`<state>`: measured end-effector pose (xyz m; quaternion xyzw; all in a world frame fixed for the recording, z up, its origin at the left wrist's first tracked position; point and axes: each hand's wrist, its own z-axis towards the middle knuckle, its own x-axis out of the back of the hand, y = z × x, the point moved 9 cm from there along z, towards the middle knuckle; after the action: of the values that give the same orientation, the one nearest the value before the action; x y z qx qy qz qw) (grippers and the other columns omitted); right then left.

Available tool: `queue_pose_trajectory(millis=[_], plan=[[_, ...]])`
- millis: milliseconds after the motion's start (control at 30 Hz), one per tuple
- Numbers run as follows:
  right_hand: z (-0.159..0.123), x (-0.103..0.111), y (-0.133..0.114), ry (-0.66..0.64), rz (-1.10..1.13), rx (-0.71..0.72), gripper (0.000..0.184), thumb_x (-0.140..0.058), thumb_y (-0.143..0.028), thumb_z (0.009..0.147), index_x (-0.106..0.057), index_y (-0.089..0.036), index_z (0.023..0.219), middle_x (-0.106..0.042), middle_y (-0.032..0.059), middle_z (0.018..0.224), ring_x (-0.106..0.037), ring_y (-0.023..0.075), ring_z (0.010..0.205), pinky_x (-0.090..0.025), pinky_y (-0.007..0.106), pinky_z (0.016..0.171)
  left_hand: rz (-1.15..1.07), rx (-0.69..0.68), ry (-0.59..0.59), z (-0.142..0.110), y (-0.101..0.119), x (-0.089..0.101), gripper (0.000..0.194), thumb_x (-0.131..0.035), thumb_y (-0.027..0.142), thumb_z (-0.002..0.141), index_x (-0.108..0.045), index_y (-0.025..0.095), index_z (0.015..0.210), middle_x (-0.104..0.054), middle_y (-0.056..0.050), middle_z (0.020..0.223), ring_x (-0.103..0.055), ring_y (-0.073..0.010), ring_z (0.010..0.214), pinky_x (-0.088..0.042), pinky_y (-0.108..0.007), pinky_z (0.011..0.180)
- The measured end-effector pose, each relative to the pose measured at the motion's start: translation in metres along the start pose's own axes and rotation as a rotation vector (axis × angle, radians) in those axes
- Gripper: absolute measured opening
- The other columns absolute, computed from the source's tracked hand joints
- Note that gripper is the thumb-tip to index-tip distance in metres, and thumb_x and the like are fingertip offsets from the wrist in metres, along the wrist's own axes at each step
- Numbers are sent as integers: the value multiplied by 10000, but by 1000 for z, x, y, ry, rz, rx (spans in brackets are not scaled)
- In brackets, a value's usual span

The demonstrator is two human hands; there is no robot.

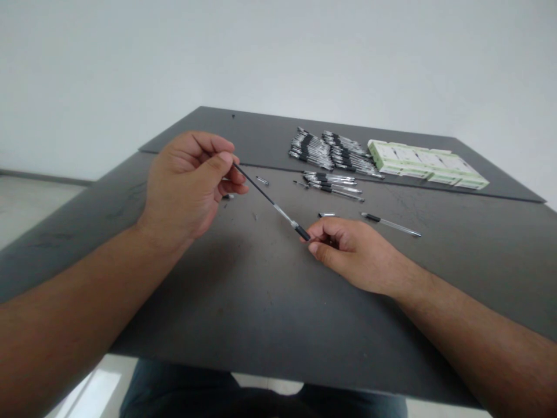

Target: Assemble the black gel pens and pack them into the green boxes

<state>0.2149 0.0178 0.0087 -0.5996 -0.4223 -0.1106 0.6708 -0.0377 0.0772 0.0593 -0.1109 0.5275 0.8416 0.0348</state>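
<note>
L hand [187,183] pinches dark refill [255,184] by upper end; R hand [359,253] pinches black grip [302,233], both mid-air over table [270,331]. Refill looks part-in; prob. fitting or pulling, can't tell which. Next move likely needs straight alignment, steady R hold.

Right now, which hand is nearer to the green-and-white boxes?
Right: the right hand is on the near side of the boxes; the left hand is far to their left, with pens between.
</note>
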Motion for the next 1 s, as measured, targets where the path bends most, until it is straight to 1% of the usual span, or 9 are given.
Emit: queue_pose_trajectory(millis=[200,367,500,600,700,900,1000], plan=[[-1,0,1,6,-11,-2,104,-663,-323,966,-723,-239,948,-691,-20,830,-609,159,735,-436,311,683,19,-14,3,1,-1,0,139,-842,178,844,-770,294,870,-746,37,821,-676,-122,610,-664,-322,554],[-1,0,1,-3,-14,4,104,-662,-326,967,-718,-240,948,-682,-23,826,-597,158,731,-428,313,678,6,-8,-7,2,-2,-1,152,-834,149,860,-785,293,867,-745,28,821,-683,-124,609,-676,-330,553],[-1,-1,0,-11,6,-1,96,-657,-308,969,-717,-237,944,-689,-21,834,-605,157,739,-432,312,686,12,-16,1,2,-2,1,154,-833,163,851,-794,311,864,-738,33,813,-678,-127,598,-668,-329,540],[-1,-1,-1,-10,8,4,93,-663,-303,970,-723,-236,943,-695,-22,834,-608,156,740,-434,312,694,33,-19,-27,2,-3,0,150,-841,171,885,-787,311,894,-750,27,851,-686,-128,621,-683,-346,572],[0,-2,-1,-21,4,-1,96,-666,-305,974,-733,-238,957,-709,-20,850,-623,158,751,-436,309,693,40,-18,-30,1,-3,0,146,-838,168,897,-777,300,906,-758,21,863,-687,-132,626,-684,-356,581],[0,-2,0,-16,0,11,99,-666,-314,979,-720,-239,946,-679,-28,817,-591,150,721,-422,305,671,24,13,-58,-1,-6,-5,133,-859,177,879,-769,269,913,-742,27,823,-693,-121,614,-678,-315,564],[0,-2,0,-9,-6,11,96,-664,-314,980,-715,-237,952,-683,-26,822,-593,152,725,-426,305,676,43,15,-92,-5,-8,-10,137,-883,198,854,-777,257,918,-753,20,806,-720,-135,619,-680,-292,556]])
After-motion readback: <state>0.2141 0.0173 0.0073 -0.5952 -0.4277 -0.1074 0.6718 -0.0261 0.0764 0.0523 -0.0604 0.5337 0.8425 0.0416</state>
